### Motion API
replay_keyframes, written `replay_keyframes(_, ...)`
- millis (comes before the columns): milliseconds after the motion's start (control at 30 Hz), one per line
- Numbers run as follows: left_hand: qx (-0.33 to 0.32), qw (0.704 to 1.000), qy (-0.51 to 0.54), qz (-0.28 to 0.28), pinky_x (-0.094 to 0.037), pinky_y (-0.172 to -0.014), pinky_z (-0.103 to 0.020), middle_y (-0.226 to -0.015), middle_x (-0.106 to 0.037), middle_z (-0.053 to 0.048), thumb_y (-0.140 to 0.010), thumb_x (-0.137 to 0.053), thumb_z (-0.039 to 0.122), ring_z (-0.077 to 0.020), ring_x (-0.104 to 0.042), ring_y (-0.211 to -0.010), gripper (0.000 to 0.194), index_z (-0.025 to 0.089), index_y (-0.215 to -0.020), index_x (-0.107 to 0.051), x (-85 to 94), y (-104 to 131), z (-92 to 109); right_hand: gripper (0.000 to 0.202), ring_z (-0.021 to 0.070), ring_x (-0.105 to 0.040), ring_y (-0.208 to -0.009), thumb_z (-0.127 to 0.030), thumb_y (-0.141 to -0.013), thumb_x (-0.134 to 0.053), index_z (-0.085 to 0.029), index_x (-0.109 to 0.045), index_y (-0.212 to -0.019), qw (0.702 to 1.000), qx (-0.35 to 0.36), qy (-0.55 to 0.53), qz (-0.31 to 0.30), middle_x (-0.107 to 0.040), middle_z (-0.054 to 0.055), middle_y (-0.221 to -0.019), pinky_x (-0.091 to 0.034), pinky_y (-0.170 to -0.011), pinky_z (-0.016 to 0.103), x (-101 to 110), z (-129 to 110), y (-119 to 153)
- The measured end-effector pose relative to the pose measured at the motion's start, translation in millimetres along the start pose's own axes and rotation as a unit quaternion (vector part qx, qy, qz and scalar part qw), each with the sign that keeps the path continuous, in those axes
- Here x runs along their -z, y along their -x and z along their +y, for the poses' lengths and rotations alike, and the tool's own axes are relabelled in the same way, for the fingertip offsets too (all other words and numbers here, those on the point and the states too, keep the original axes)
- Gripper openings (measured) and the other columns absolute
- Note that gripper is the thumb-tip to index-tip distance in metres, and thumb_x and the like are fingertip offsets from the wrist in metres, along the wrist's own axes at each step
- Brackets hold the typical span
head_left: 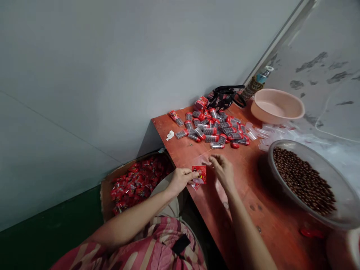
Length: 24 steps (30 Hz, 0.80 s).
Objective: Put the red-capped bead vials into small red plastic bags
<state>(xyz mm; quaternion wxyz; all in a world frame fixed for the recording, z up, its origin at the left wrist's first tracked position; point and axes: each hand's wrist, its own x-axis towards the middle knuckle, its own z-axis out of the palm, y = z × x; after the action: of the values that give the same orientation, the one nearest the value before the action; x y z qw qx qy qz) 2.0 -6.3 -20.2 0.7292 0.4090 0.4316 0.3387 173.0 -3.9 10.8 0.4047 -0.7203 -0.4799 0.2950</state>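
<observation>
The left hand grips a small red packet between thumb and fingers, just above the left edge of the table. The right hand hangs just to the right, thumb and fingertips drawn together; whether anything is pinched there I cannot tell.

The likeliest mishap is a dropped packet: only its left side is gripped, and the edge lies right beneath the left wrist, so a loose pinch could send it towards the lap or the floor. Thin wrapping could also slip or tear under a sharp tug. A wide swing of the right forearm to the right might knock the large bowl and spill its brown balls. A push to the far side could set the heaped red-capped tubes rolling; the white scrap lies near the left edge too.

As for room, a strip of bare table runs between the tubes and the bowl, and the hands work at its left end. On the far right, clear tubes and a pink basin close it in. Beyond the left edge, lower down, stands a carton of red packets.
</observation>
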Motion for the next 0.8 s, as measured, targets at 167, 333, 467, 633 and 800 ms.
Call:
replay_keyframes(167, 0.025, 0.998, 0.051, 0.039, -0.048, -0.052, -0.024, -0.056, -0.063, -0.005, -0.060, -0.073, 0.038, -0.0132, -0.059, -0.050, 0.031, 0.009, -0.058, -0.063, 4.1, 1, 0, 0.056, 0.0355, -0.058, -0.095, -0.056, -0.081, -0.040, -0.009, -0.054, -0.108, 0.937, -0.103, 0.318, 0.100, -0.063, 0.023, -0.097, -0.040, -0.078, 0.045, 15, -11, -68)
replay_keyframes(333, 0.070, 0.982, 0.159, 0.069, -0.049, -0.049, -0.021, -0.062, -0.065, -0.006, -0.058, -0.076, 0.030, -0.0128, -0.060, -0.053, 0.026, 0.009, -0.065, -0.063, 10.0, -1, 6, 0.059, 0.0394, -0.056, -0.096, -0.057, -0.075, -0.048, -0.005, -0.057, -0.104, 0.930, -0.151, 0.316, 0.111, -0.060, 0.029, -0.100, -0.041, -0.076, 0.049, 19, -11, -106)
replay_keyframes(467, 0.094, 0.950, 0.284, 0.089, -0.052, -0.051, -0.023, -0.067, -0.066, -0.007, -0.064, -0.073, 0.022, -0.0139, -0.062, -0.055, 0.019, 0.010, -0.071, -0.061, 11.9, -5, 15, 0.047, 0.0357, -0.057, -0.097, -0.050, -0.071, -0.056, -0.013, -0.060, -0.099, 0.941, -0.124, 0.296, 0.110, -0.064, 0.020, -0.098, -0.042, -0.077, 0.047, 27, -3, -95)
replay_keyframes(633, 0.101, 0.921, 0.360, 0.113, -0.054, -0.057, -0.026, -0.069, -0.066, -0.008, -0.071, -0.067, 0.017, -0.0169, -0.065, -0.061, 0.012, 0.010, -0.072, -0.058, 6.3, -9, 23, 0.042, 0.0191, -0.062, -0.062, -0.051, -0.074, -0.054, -0.016, -0.055, -0.099, 0.996, -0.046, 0.024, 0.072, -0.066, 0.005, -0.076, -0.049, -0.057, 0.031, 19, -4, -17)
replay_keyframes(800, 0.093, 0.912, 0.383, 0.110, -0.055, -0.062, -0.029, -0.070, -0.066, -0.008, -0.070, -0.068, 0.018, -0.0171, -0.065, -0.062, 0.014, 0.009, -0.073, -0.058, -1.2, -14, 21, 0.035, 0.0132, -0.057, -0.049, -0.043, -0.073, -0.062, -0.018, -0.052, -0.096, 0.978, -0.069, -0.197, 0.010, -0.063, 0.000, -0.068, -0.046, -0.043, 0.023, -8, -11, 72)
